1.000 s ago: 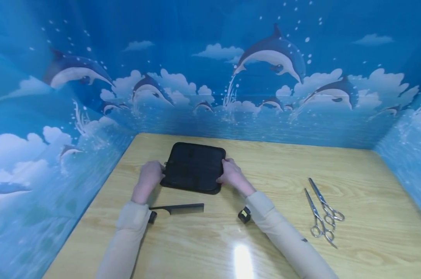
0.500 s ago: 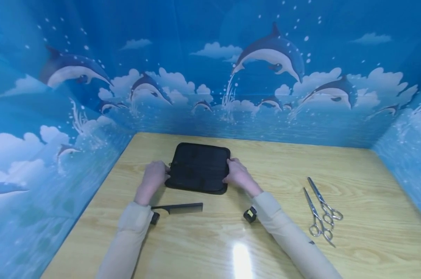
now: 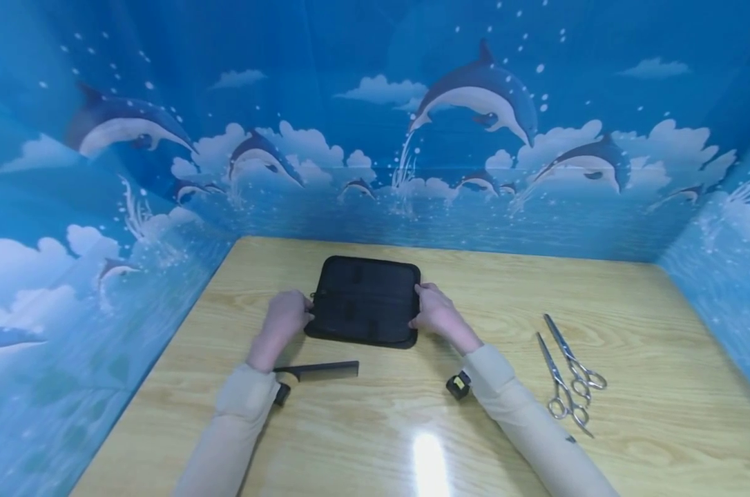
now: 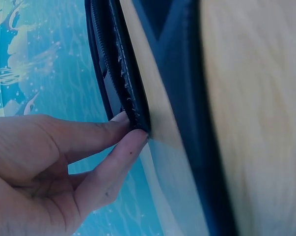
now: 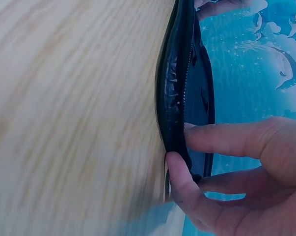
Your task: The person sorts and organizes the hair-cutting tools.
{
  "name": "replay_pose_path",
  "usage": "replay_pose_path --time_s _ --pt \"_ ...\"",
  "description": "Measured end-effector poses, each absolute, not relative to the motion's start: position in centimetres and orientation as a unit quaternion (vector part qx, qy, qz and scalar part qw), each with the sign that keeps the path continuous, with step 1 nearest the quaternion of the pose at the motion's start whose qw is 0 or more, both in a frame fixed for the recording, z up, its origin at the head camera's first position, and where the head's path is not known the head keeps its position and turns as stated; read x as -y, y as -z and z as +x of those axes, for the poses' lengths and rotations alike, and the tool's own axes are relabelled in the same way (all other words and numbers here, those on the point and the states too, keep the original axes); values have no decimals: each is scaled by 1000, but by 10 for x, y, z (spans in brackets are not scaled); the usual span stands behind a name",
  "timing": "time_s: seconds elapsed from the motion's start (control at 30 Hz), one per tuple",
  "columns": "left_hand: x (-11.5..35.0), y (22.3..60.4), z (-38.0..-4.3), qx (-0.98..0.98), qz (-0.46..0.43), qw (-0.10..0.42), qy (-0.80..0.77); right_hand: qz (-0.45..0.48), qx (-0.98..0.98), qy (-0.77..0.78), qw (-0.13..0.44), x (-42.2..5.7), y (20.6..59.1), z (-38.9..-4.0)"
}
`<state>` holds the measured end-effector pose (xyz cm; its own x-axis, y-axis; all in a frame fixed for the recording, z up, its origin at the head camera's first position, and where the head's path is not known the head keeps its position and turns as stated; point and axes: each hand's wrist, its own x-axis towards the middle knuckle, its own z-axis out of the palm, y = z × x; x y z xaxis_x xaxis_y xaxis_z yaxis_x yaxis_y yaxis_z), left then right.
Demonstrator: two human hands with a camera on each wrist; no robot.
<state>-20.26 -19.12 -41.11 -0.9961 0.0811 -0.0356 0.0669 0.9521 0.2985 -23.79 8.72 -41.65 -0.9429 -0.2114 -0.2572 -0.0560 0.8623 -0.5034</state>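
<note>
Black zippered case (image 3: 364,301) is sitting right between both hands, left hand (image 3: 286,317) pinching its edge at about 9 o'clock, right hand (image 3: 438,314) pinching it at 3, fingertips right on it. Black comb (image 3: 328,372) lies near its 7 o'clock.

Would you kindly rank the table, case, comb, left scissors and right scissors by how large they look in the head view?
1. Table
2. Case
Unranked: comb, left scissors and right scissors. The comb is partly hidden, and the scissors look much alike.
</note>
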Motion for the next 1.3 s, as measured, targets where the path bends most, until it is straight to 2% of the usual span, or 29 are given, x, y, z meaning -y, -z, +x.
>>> replay_pose_path --time_s 0.13,0.33,0.87,1.3 --pt "185 411 -202 -988 38 28 -148 -69 -954 251 151 -93 417 -237" --pt "179 413 -199 -988 57 8 -141 -78 -957 237 149 -104 416 -235" --pt "153 412 -192 -980 62 54 -181 -65 -953 243 168 -138 415 -231" --pt "133 415 -188 -978 73 57 -187 -64 -952 249 168 -159 414 -223"
